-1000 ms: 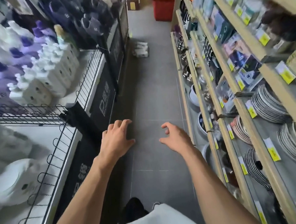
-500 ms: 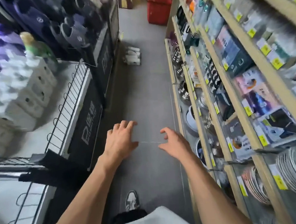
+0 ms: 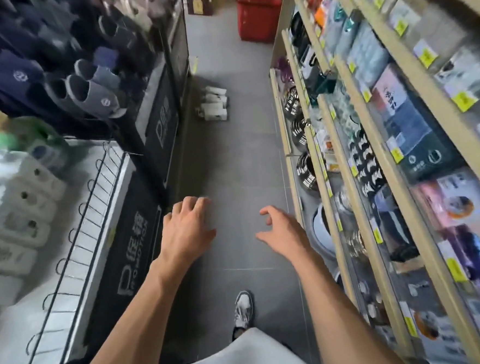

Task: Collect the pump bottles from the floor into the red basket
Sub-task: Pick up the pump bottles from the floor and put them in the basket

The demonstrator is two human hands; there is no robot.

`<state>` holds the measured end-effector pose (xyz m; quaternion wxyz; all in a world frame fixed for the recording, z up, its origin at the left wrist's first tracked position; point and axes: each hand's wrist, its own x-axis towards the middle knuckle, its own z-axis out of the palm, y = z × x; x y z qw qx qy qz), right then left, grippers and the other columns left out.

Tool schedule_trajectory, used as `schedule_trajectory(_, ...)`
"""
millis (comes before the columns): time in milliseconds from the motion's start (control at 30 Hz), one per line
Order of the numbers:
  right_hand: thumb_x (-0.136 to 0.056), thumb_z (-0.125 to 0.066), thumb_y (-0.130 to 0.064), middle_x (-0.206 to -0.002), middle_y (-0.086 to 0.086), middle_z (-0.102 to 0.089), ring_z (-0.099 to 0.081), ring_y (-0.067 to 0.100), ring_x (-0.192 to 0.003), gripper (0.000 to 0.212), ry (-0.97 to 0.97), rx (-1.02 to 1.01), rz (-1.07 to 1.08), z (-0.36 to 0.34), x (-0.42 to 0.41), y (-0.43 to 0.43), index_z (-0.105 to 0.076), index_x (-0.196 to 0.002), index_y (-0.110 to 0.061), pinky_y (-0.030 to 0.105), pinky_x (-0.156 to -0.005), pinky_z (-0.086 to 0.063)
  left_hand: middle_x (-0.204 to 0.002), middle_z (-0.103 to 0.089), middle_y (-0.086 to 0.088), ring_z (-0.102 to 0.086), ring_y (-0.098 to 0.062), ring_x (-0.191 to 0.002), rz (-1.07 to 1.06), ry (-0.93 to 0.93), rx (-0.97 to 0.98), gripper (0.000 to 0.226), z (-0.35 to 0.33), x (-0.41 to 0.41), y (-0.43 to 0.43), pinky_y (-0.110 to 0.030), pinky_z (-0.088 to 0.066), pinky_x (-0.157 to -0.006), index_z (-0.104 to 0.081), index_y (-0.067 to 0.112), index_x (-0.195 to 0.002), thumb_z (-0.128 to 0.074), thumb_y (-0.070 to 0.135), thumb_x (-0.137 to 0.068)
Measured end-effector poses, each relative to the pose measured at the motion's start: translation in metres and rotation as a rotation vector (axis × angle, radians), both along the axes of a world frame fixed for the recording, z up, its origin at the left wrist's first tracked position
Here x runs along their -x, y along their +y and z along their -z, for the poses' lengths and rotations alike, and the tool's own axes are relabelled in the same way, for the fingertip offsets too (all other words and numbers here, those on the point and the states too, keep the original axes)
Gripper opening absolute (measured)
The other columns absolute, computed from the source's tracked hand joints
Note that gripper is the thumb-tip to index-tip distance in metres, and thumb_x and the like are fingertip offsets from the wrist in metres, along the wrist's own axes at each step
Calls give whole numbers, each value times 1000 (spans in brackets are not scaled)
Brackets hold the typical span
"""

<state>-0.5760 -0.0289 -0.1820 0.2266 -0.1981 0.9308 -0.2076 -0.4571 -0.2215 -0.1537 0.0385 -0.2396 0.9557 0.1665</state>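
Note:
A few white pump bottles [image 3: 213, 104] lie in a heap on the grey floor, against the foot of the left display, well ahead of me. The red basket [image 3: 258, 14] stands further down the aisle, by the right shelving. My left hand [image 3: 187, 231] and my right hand [image 3: 285, 231] are stretched out in front of me over the floor, both empty with fingers apart, far short of the bottles.
A narrow aisle runs between a low wire-edged display [image 3: 75, 241] with white bottles on the left and tall shelves [image 3: 354, 173] of bowls, plates and boxes on the right. Slippers [image 3: 84, 87] hang at upper left. My shoe [image 3: 243, 309] is on the floor below.
I have walked forward along the aisle: the bottles on the floor and the red basket are nearer. Both hands stay open and held out in front.

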Motion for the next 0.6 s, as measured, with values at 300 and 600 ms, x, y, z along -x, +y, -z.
schedule_trajectory(300, -86, -72, -31, -120, -6, -60, -55, 20, -115, 52, 28, 37, -17, -4, 166, -56, -53, -134, -30, 34, -91, -48, -147, -41, 1, -39, -25, -140, 5, -25, 22, 80, -3, 159, -60, -42, -36, -112, -37, 31, -150, -78, 39, -83)
schedule_trajectory(600, -85, -75, -32, -118, -7, -60, -58, 21, -112, 53, 56, 22, 0, -4, 312, -129, -53, -133, -31, 37, -92, -50, -148, -42, 3, -37, -21, -142, 70, 7, -34, 84, 15, 315, -133, -35, -33, -113, -37, 29, -151, -77, 44, -79)
